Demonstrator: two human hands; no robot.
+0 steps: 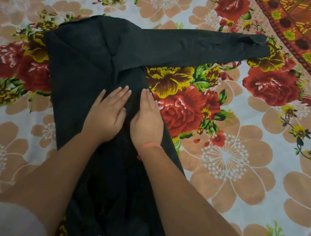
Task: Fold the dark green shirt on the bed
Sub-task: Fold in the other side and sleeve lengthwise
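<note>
Head-camera view, looking down on a bed covered by a floral sheet (231, 157) printed with red roses, yellow blooms and large tan flowers on a pale ground. The dark green shirt (84, 67) lies flat on the sheet, its body running lengthwise from the upper middle of the view down toward the person, narrowing where the forearms cross it. One long sleeve (193, 46) extends straight out to the right from the upper part of the garment, lying flat on the sheet, with its cuff (257, 39) near a second fabric (303, 23) of red, orange and yellow pattern at the upper right corner. The shirt's left edge appears turned inward over the body, though the dark cloth hides the layers. The left hand (107, 112) rests palm down on the middle of the shirt, fingers straight and held together, pressing the cloth flat and grasping nothing. The right hand (147, 119) lies just beside it, likewise flat with fingers extended, placed along the shirt's right edge below the sleeve's root. A thin reddish thread (149, 146) circles the right wrist. Both bare forearms reach in from the lower edge; pale sleeves (7, 219) show at the bottom corners.
</note>
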